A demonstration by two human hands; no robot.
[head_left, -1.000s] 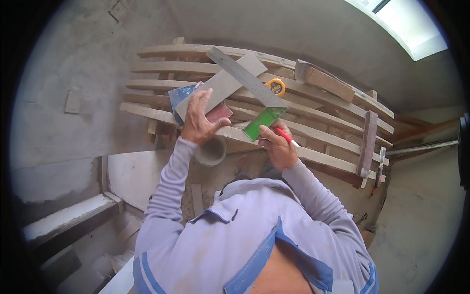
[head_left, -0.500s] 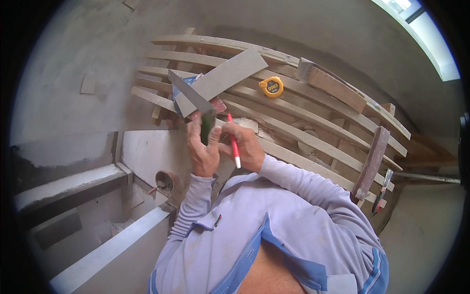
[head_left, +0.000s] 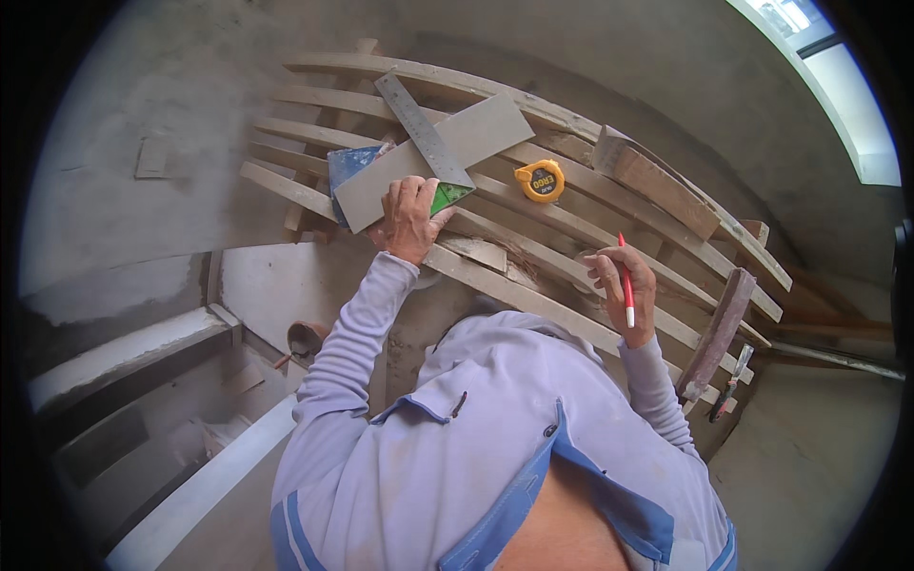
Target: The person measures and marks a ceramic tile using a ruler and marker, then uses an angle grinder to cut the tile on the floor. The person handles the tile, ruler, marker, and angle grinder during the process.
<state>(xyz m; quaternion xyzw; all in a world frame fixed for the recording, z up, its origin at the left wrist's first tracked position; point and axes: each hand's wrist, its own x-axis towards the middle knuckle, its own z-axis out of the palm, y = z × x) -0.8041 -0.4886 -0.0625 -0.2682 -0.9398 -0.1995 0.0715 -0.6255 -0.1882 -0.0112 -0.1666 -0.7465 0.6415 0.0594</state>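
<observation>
A try square with a steel blade (head_left: pixel 419 124) and a green handle (head_left: pixel 447 196) lies across a grey strip of tile (head_left: pixel 495 126). My left hand (head_left: pixel 409 224) is closed on the handle at the tile's near edge. Farther right, over the slats, my right hand (head_left: pixel 628 290) holds a red pencil-like marker (head_left: pixel 625 271), upright between the fingers, its pale end toward me. From under the tile's left part a blue object (head_left: pixel 348 171) sticks out, its kind mostly hidden. A yellow tape measure (head_left: pixel 540 181) rests on the slats right of the tile.
Long wooden slats (head_left: pixel 571 214) form the rack under these things. A wood block (head_left: pixel 657 186) lies at the back right, a long reddish bar (head_left: pixel 717 335) and a putty knife (head_left: pixel 731 383) at the right end. A round pot (head_left: pixel 307 339) stands lower left.
My hands have parted. The left moved forward with the try square, laying its blade across the tile; the right moved well to the right with the red marker.
</observation>
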